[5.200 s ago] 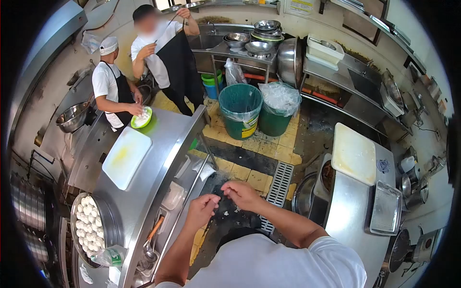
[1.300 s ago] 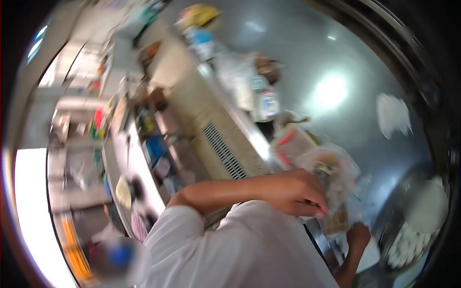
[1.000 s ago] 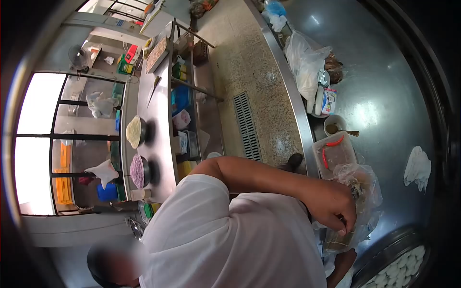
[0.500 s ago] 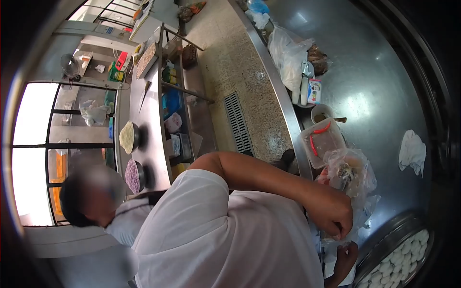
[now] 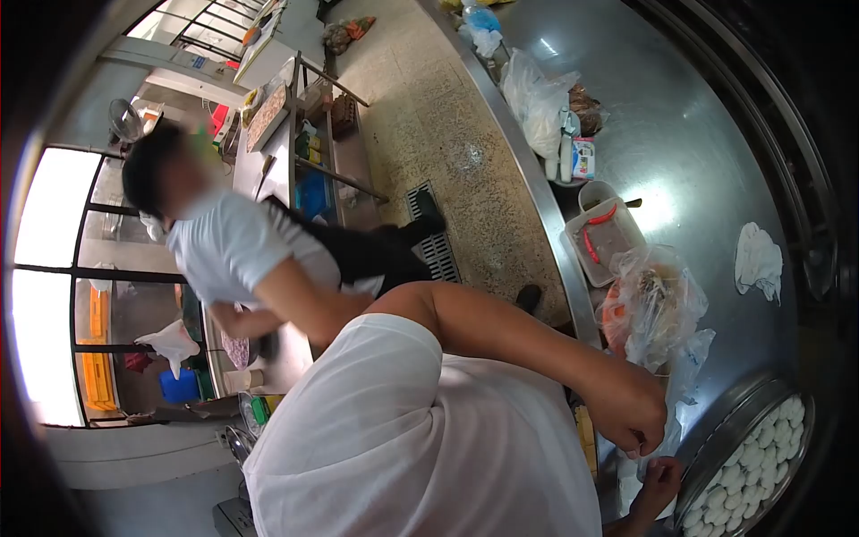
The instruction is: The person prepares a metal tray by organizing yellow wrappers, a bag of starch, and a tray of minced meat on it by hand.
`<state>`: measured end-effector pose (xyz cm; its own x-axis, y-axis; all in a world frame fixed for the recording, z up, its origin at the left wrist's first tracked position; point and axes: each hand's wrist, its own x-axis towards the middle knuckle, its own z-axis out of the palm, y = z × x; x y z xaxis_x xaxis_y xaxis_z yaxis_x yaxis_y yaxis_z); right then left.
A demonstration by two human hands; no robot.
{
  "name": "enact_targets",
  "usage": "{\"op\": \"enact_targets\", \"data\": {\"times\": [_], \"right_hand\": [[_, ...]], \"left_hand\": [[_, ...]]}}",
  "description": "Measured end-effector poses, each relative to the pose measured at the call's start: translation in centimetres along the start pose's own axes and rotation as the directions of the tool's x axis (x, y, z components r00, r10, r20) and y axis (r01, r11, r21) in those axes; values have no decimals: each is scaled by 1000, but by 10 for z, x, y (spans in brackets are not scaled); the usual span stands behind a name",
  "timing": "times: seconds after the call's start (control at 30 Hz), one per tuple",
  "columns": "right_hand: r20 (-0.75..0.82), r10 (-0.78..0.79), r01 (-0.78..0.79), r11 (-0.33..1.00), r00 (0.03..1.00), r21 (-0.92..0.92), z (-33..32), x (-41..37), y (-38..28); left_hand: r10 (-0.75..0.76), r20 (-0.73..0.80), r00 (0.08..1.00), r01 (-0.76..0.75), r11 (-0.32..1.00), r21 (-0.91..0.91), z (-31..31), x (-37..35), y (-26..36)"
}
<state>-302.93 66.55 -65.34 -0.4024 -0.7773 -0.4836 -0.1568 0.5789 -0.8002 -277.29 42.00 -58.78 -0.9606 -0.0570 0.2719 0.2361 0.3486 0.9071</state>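
Observation:
My left hand (image 5: 633, 413) reaches across the steel counter (image 5: 707, 152), fingers pinched shut on the edge of a clear plastic bag (image 5: 677, 421). Just below it my right hand (image 5: 658, 479) shows only in part, fingers curled at the bag's lower end; its grip is hidden. A fuller clear bag with dark and orange contents (image 5: 658, 300) lies right above my left hand. A round steamer tray of white buns (image 5: 752, 474) sits at the lower right, close to both hands.
A clear tub with red chillies (image 5: 604, 237), a small cup, a carton (image 5: 584, 158) and white bags line the counter edge. A white cloth (image 5: 758, 259) lies on the steel. A person in white shirt and dark apron (image 5: 268, 259) passes behind me over the floor drain (image 5: 429, 237).
I have turned from the aisle to this counter. Over the last second the other person has moved up behind my shoulder, and my left hand has slid down along the bag towards the steamer.

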Motion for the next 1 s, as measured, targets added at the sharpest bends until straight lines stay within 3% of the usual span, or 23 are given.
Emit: {"op": "enact_targets", "data": {"times": [0.17,0.23,0.27,0.3,0.37,0.5,0.57,0.6,0.7,0.8,0.9,0.93,1.0], "right_hand": [[-62,-199,200,980,978,16,3,-17,10],[-239,-296,293,955,925,-49,-30,-21,36],[-317,-344,333,939,884,-90,-41,-24,39],[-406,-518,350,837,752,-420,-20,-48,-25],[-467,-623,533,781,628,-326,3,-70,-72],[-63,-817,708,533,573,-464,44,-98,-116],[137,-795,735,460,591,-498,58,-114,-131],[130,-814,732,425,566,-532,55,-117,-127],[314,-747,802,482,586,-353,40,-121,-122],[215,-809,830,494,548,-258,64,-126,-120],[310,-833,884,465,457,-53,57,-108,-108],[190,-849,868,494,493,-45,53,-102,-94],[126,-823,832,554,554,-34,34,-95,-77]], "left_hand": [[-13,-56,998,19,995,99,18,-24,14],[40,-128,991,-26,994,108,28,-33,16],[66,-169,983,-48,993,111,34,-38,17],[126,-240,963,-99,988,122,42,-42,20],[245,-377,893,-198,967,158,56,-48,27],[445,-549,707,-238,882,408,79,-62,65],[325,-465,824,-150,915,375,95,-67,66],[258,-414,873,-99,925,367,101,-72,69],[86,-338,937,64,910,411,106,-92,74],[293,-607,739,73,860,504,114,-124,87],[88,-607,789,166,922,350,128,-135,88],[31,-608,794,200,930,309,131,-135,92],[-88,-602,794,271,937,220,143,-133,101]]}}
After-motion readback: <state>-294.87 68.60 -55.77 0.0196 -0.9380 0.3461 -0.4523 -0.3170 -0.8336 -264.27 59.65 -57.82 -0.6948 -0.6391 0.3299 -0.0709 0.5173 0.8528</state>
